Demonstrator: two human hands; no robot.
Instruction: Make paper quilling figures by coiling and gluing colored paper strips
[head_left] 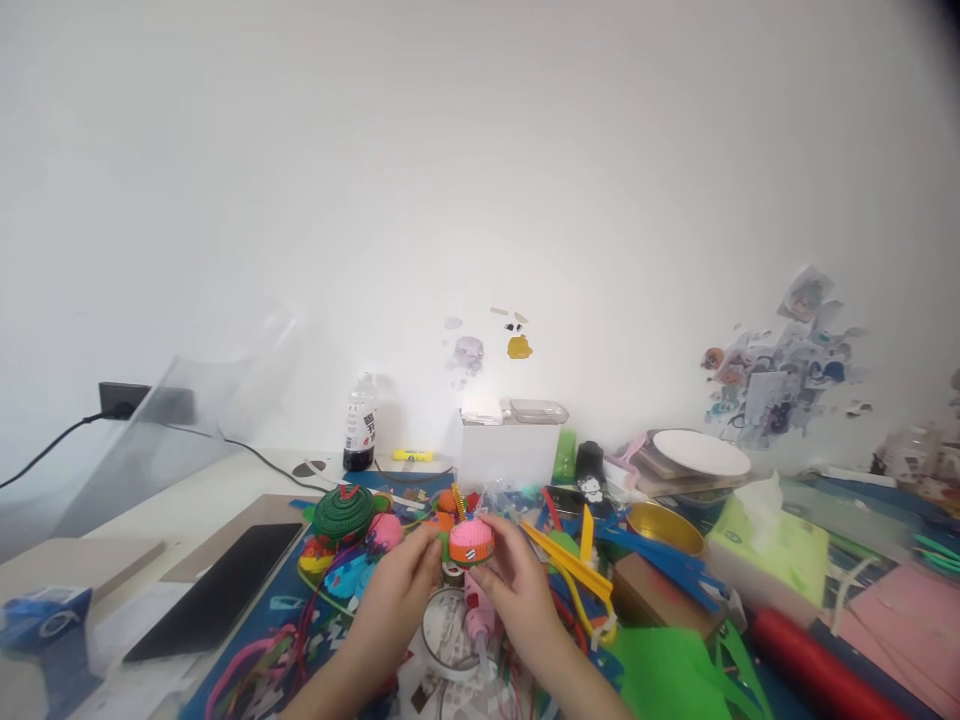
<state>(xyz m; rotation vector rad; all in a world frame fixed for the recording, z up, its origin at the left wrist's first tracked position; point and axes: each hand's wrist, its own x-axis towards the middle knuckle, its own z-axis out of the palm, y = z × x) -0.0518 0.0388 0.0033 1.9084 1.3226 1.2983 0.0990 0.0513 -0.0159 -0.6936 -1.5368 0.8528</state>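
Both hands meet low in the middle of the view: the left hand (pixel 397 595) is curled, its fingertips pressed to the left edge of a small round pink-and-orange piece (pixel 471 542), while the right hand (pixel 517 590) pinches the same piece from the right, thumb below and fingers bent over its side. It sits between the two sets of fingertips, lifted just above the cluttered blue mat (pixel 279 606). A green coiled dome (pixel 343 512) lies left of the left hand, and yellow strips (pixel 570 565) fan out beside the right hand
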